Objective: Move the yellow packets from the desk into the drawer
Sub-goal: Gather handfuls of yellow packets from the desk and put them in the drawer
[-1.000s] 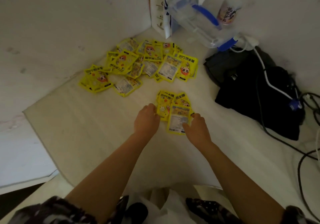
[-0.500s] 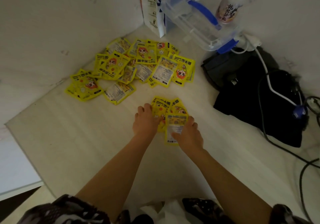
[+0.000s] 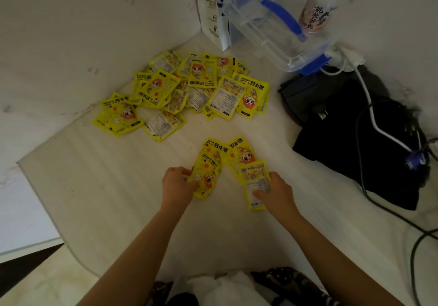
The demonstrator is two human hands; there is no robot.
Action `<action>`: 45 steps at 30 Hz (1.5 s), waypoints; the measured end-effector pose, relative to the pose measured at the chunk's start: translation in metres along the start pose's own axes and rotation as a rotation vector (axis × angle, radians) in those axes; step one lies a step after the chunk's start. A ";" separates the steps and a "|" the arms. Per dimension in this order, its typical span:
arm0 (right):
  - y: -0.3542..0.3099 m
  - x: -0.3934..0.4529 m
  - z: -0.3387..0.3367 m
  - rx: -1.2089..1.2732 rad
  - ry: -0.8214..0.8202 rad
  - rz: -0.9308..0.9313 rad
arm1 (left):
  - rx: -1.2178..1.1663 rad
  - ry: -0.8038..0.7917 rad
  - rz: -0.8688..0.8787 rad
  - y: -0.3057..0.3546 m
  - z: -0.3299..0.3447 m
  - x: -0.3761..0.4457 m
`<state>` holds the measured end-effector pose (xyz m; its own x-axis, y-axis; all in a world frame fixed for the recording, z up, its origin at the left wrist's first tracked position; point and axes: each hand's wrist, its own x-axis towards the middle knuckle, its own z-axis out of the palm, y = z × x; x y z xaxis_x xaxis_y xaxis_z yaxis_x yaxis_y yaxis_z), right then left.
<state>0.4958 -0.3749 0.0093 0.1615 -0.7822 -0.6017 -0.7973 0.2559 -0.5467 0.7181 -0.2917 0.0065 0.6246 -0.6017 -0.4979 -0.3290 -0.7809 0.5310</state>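
A big heap of yellow packets with a cartoon figure lies in the far corner of the pale desk. Nearer to me sits a small bunch of the same yellow packets. My left hand grips the bunch's left side, fingers curled on the packets. My right hand holds the right side, thumb pressed on a packet that shows its printed back. No drawer shows in the view.
A clear plastic box with blue clips leans in the back corner beside a paper bag and a bottle. Black cloth with white and black cables lies at right. White walls close the left and back.
Both hands have drawn the small bunch a little toward me and closed tighter on it. The bunch has spread into a left and a right part.
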 end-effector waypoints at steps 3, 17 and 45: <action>0.002 0.005 -0.011 -0.042 0.017 -0.026 | -0.013 -0.022 -0.003 -0.002 -0.005 -0.008; -0.056 0.049 -0.003 -0.091 -0.005 -0.058 | 0.132 -0.111 -0.018 0.051 -0.002 0.026; -0.099 0.095 -0.020 0.067 -0.008 -0.048 | 0.046 -0.010 -0.081 0.040 -0.027 0.062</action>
<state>0.5783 -0.4858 0.0172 0.2029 -0.7901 -0.5784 -0.7481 0.2561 -0.6122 0.7623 -0.3558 0.0158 0.6436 -0.5378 -0.5445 -0.3102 -0.8337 0.4568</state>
